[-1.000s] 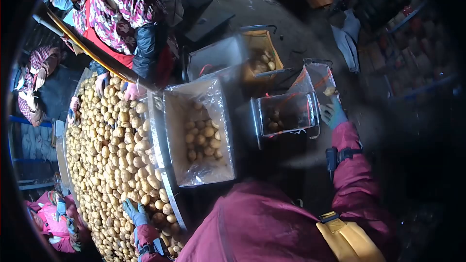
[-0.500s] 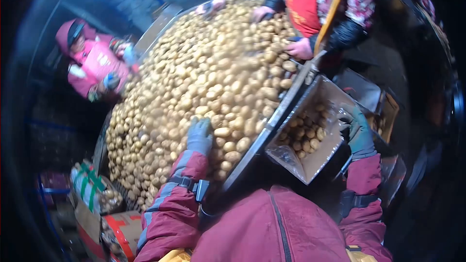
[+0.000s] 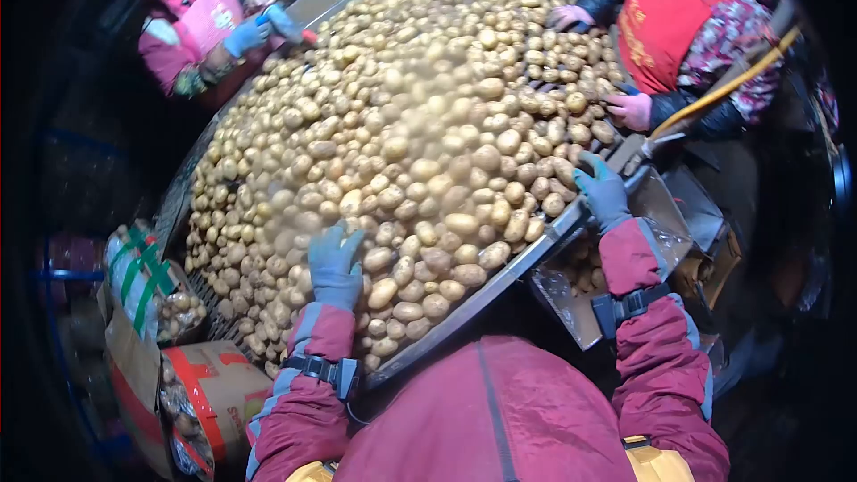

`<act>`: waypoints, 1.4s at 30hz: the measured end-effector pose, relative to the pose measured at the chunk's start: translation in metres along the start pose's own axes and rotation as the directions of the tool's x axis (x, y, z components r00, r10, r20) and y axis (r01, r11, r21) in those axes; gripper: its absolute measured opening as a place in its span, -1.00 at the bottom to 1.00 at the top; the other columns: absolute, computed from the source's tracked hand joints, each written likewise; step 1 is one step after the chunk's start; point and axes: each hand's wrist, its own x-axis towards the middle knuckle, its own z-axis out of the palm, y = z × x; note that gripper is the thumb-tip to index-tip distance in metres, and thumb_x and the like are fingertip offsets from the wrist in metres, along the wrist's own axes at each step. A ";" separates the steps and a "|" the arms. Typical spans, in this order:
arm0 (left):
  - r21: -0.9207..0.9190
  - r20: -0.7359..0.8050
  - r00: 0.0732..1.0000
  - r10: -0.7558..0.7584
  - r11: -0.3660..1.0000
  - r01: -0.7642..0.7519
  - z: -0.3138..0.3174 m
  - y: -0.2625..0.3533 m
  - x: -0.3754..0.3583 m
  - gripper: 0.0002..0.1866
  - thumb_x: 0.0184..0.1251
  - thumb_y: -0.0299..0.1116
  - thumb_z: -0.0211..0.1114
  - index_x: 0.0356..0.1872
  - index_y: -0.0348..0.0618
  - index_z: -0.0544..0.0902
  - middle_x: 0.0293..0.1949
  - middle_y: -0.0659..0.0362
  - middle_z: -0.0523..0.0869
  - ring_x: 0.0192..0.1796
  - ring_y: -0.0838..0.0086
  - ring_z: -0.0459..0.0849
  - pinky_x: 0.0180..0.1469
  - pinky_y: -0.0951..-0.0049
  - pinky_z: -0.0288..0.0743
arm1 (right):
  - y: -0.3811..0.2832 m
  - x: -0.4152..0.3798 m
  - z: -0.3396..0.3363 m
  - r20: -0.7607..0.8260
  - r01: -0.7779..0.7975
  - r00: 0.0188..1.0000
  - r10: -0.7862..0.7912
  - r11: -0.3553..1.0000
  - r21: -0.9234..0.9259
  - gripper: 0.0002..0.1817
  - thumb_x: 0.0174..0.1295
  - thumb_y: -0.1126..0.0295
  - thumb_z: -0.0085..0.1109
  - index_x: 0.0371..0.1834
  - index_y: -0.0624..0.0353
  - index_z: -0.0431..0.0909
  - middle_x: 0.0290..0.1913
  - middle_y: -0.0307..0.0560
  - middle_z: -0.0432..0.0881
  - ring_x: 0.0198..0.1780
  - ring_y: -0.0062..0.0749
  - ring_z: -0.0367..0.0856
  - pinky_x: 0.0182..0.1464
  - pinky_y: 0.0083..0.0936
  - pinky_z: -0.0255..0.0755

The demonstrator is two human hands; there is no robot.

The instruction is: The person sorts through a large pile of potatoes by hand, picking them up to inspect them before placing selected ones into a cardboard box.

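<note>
A broad heap of potatoes (image 3: 420, 170) fills a large metal-rimmed sorting table in front of me. My left hand (image 3: 336, 270), in a grey-blue glove, lies on the near potatoes with its fingers spread and nothing visibly held. Over the right rim (image 3: 500, 290) of the table, my right hand (image 3: 603, 193) reaches to the edge of the heap, fingers apart and no potato seen in them. Below my right forearm stands a plastic-lined cardboard box (image 3: 585, 326), partly hidden, with potatoes inside.
A person in pink (image 3: 201, 22) works at the far left. Another, with a red apron (image 3: 650, 27), has pink gloves on the heap at the right. A yellow pole (image 3: 728, 85) slants there. A taped carton (image 3: 210, 384) and bagged potatoes (image 3: 178, 312) stand at lower left.
My right hand has gone from the cardboard box up to the table rim. The left hand has shifted slightly on the potatoes. The whole view has moved.
</note>
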 end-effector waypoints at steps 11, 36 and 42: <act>-0.394 -0.087 0.541 -0.837 0.528 0.753 0.004 -0.155 -0.136 -0.15 0.37 -0.05 0.39 0.56 -0.23 0.26 0.43 -0.32 0.39 0.44 -0.15 0.39 0.47 0.09 0.30 | -0.033 0.040 0.063 0.060 -0.037 0.998 0.035 0.999 0.024 -0.51 0.39 0.13 0.31 0.21 0.29 0.62 0.05 -0.05 0.74 0.01 -0.39 0.68 0.13 -0.42 0.53; -0.168 0.069 0.675 -0.735 0.658 0.734 -0.028 -0.049 -0.166 0.12 -0.01 -0.02 0.65 0.55 -0.17 0.19 0.33 -0.27 0.43 0.31 -0.15 0.47 0.40 -0.08 0.30 | -0.238 -0.206 0.276 0.974 0.014 -0.228 0.015 1.000 -0.013 -0.47 0.33 0.04 0.31 0.30 0.01 0.56 0.16 0.11 0.63 0.20 -0.15 0.60 0.19 -0.31 0.51; -0.443 0.170 0.655 -0.737 0.537 0.718 0.012 -0.024 -0.084 0.05 0.16 -0.06 0.51 0.60 -0.12 0.10 0.26 -0.26 0.51 0.24 -0.11 0.58 0.25 0.01 0.49 | -0.208 -0.169 0.273 0.996 0.022 -0.034 -0.086 0.996 0.087 -0.55 0.40 0.13 0.24 0.30 -0.03 0.58 0.13 0.03 0.66 0.19 -0.26 0.60 0.20 -0.33 0.55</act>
